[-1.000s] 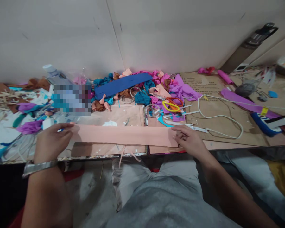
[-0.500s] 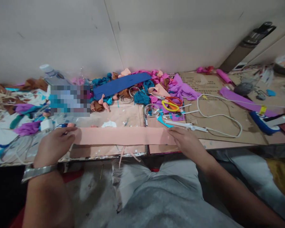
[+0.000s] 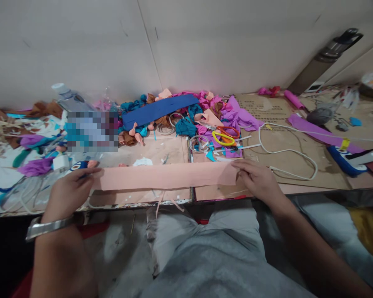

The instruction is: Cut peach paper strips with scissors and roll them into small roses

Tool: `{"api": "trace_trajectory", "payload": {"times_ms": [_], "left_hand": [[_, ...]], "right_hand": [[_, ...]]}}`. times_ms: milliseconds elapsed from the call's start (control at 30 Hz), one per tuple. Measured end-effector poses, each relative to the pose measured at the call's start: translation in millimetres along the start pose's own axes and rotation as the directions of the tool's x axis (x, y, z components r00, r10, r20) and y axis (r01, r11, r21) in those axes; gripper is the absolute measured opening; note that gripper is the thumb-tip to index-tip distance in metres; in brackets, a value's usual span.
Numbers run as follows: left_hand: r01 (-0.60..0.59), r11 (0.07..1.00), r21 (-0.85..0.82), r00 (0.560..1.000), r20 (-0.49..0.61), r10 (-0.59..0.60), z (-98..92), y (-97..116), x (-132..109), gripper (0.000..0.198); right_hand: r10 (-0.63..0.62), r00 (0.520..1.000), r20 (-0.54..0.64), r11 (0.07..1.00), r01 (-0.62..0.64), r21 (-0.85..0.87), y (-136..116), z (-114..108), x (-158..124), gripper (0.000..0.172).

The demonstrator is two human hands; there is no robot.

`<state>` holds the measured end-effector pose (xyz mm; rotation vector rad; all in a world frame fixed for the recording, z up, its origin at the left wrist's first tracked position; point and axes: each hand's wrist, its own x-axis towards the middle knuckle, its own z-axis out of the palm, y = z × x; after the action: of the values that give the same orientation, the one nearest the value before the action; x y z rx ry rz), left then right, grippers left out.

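Observation:
A long pale pink paper strip [image 3: 164, 177] stretches level between my two hands, above the front edge of the worktable. My left hand [image 3: 73, 186] pinches its left end; a metal watch sits on that wrist. At the other end, my right hand [image 3: 257, 179] is closed on the strip's upper right corner. Behind the strip lie scissors with yellow and orange handles [image 3: 224, 138] and clear tape rolls [image 3: 199, 143]. Thin pink offcuts [image 3: 169, 203] hang over the table edge beneath it.
A blue strip [image 3: 160, 111] lies on a heap of crumpled coloured paper. At the left stands a clear bottle [image 3: 65, 96]. A white cable [image 3: 311, 159] loops over flattened cardboard [image 3: 264, 108]. A dark flask [image 3: 326, 58] leans by the wall at right.
My right hand has moved right and slightly up, with the strip's right end following it. The left hand has barely shifted and still grips the other end.

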<state>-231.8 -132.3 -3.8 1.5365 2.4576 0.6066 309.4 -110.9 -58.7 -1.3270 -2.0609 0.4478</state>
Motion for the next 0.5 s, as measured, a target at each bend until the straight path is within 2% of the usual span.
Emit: {"api": "trace_trajectory", "payload": {"times_ms": [67,133,267,400,500], "left_hand": [[0.008,1.0,0.01,1.0,0.027,-0.009,0.3,4,-4,0.046],[-0.036,0.999,-0.041,0.999,0.024,0.037,0.2,8,-7,0.045],[-0.069,0.993,-0.101,0.998,0.007,0.07,-2.7,10,-10,0.045],[-0.074,0.991,-0.112,0.996,0.037,0.078,-7.4,7,-10,0.047],[-0.087,0.988,-0.124,0.989,0.106,0.1,-10.1,6,-10,0.049]], "right_hand": [[-0.034,0.998,-0.055,0.999,0.032,-0.04,2,-3,-1,0.036],[-0.059,0.992,-0.109,0.997,0.052,-0.065,4,-6,-1,0.032],[-0.023,0.983,-0.182,1.0,0.023,-0.005,5,-14,-1,0.025],[0.113,0.977,-0.181,0.985,-0.086,0.15,3,-20,2,0.008],[0.337,0.924,-0.179,0.908,-0.268,0.322,4,-19,4,0.02]]}}
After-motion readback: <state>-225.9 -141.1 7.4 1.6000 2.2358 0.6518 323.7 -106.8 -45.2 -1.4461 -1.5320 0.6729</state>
